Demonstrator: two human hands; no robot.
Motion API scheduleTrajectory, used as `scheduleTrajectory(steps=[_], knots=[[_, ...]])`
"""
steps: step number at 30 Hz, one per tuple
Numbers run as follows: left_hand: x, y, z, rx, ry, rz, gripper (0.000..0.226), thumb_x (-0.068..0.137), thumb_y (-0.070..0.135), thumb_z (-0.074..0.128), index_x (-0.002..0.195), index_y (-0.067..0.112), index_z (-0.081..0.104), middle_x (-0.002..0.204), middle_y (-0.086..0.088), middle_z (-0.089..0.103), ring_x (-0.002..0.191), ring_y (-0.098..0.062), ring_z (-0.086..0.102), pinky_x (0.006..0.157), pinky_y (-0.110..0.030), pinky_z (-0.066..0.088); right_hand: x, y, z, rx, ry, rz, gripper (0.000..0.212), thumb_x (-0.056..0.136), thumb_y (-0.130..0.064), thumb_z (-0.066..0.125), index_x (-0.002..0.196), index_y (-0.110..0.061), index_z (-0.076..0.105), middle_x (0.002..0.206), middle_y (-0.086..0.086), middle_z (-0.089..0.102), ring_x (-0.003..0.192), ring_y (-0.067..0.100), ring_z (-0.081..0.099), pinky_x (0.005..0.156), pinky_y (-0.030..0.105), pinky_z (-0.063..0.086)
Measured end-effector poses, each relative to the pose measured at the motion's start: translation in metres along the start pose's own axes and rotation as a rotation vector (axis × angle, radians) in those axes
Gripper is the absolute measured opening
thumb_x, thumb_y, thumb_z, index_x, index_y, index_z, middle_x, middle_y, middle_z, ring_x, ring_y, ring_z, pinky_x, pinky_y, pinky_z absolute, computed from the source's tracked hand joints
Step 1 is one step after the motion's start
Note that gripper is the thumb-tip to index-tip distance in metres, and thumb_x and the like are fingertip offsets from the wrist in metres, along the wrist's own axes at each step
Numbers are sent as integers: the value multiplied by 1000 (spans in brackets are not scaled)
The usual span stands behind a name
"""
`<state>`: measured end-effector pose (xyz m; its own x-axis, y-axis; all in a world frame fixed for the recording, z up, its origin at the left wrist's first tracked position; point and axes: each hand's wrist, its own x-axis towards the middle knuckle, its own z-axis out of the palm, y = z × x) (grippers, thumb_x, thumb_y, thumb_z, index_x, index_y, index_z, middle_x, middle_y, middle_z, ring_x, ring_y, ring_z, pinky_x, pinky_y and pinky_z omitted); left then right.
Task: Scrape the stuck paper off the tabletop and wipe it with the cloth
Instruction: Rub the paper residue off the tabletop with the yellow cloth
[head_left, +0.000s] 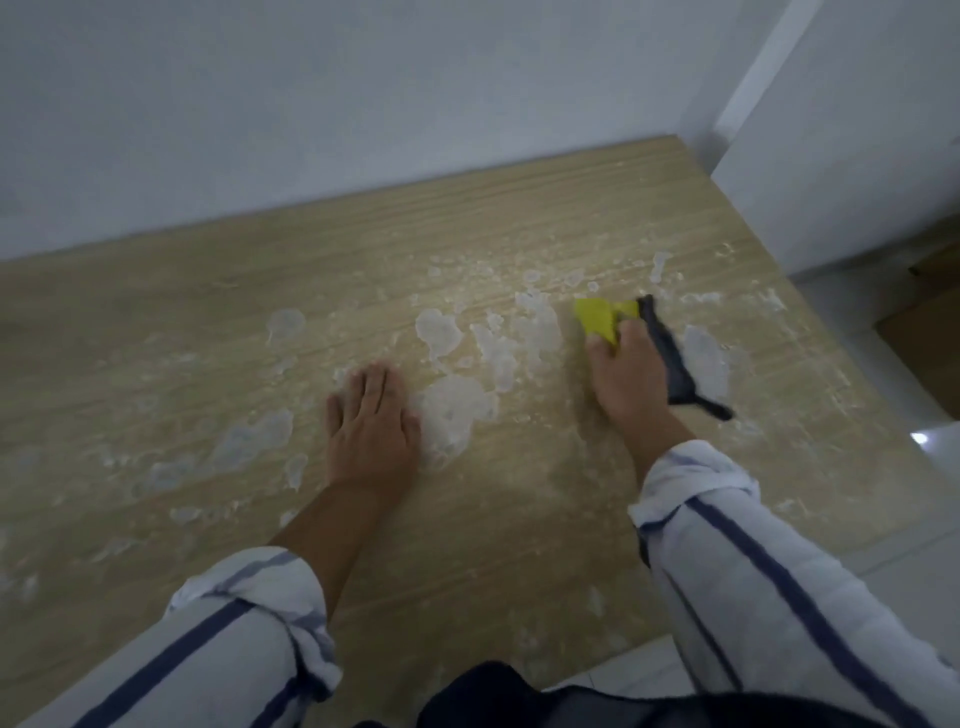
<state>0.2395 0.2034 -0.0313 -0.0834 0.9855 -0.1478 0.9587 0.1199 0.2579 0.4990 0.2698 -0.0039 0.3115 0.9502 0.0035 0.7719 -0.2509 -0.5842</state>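
White patches of stuck paper (524, 338) cover the middle of the light wooden tabletop (493, 545). My right hand (626, 376) grips a yellow scraper (602, 319) pressed against the tabletop just right of the largest patches, and a dark cloth (675, 369) hangs from the same hand along its right side. My left hand (371, 421) lies flat on the table with straight fingers, its right edge touching a white paper patch (452, 415).
A white wall runs along the table's far edge. More paper residue (249, 441) is spread to the left and at the far right (706, 358). The table's right edge (852, 415) drops to a pale tiled floor, where a brown box (924, 322) stands.
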Motion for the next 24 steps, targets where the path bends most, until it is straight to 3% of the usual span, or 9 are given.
scheduleTrajectory(steps=[2,5,7,10,13,16,18,22,24], knots=[[10,-4,-2,5,5,-8,56,99,36,24,150,16,12,159,-2,7,146,-20,-1,117,-42,-3,-25,-51,27,61,-65,-210,37,93,-26,47,123,-3,49,112,15,57,101,30,55,81,31,37],[29,-20,-8,19,-15,-51,59,99,38,28,151,18,8,159,-1,1,146,-19,-5,117,-42,-4,-80,-90,79,-25,-404,-597,53,91,-28,37,129,8,45,138,26,45,131,39,39,109,43,27],[38,-30,-11,23,-5,-76,58,99,35,28,151,15,9,159,-3,3,146,-21,-3,118,-43,-2,-71,-75,90,-123,-388,-755,52,92,-29,35,125,8,50,136,24,48,129,39,43,109,49,27],[42,-32,-14,20,39,-86,57,98,33,28,149,12,15,159,-5,11,146,-23,3,117,-45,1,-24,-48,78,-142,-264,-627,55,95,-34,38,131,7,45,134,25,49,126,41,45,108,49,30],[43,-33,-13,-6,35,-82,56,99,34,25,150,14,13,159,-2,10,146,-20,2,117,-44,-1,30,-34,55,-135,-172,-290,51,94,-24,50,136,2,38,140,24,42,130,40,38,107,46,30],[45,-38,-17,-79,65,-72,54,98,30,30,149,16,20,158,0,16,146,-17,8,117,-39,2,27,-72,58,-42,-79,-115,33,92,-27,50,115,-3,49,116,21,55,109,39,51,84,42,42],[47,-49,-24,-133,98,-81,52,96,26,36,147,19,26,157,1,21,145,-17,13,116,-37,8,-7,-109,82,3,-100,-320,26,89,-23,54,104,-2,54,110,21,57,102,37,53,84,39,40],[55,-81,-32,-92,86,-210,56,97,29,34,150,20,16,159,1,10,146,-21,4,117,-42,4,-74,-136,127,-83,-496,-712,45,89,-21,51,127,3,48,145,19,39,136,32,32,114,42,20],[56,-87,-30,-76,82,-228,57,98,34,31,150,21,12,159,1,6,146,-22,1,117,-45,-1,-58,-124,126,-126,-428,-779,46,86,-20,52,124,6,51,141,20,44,134,36,36,112,47,21]])
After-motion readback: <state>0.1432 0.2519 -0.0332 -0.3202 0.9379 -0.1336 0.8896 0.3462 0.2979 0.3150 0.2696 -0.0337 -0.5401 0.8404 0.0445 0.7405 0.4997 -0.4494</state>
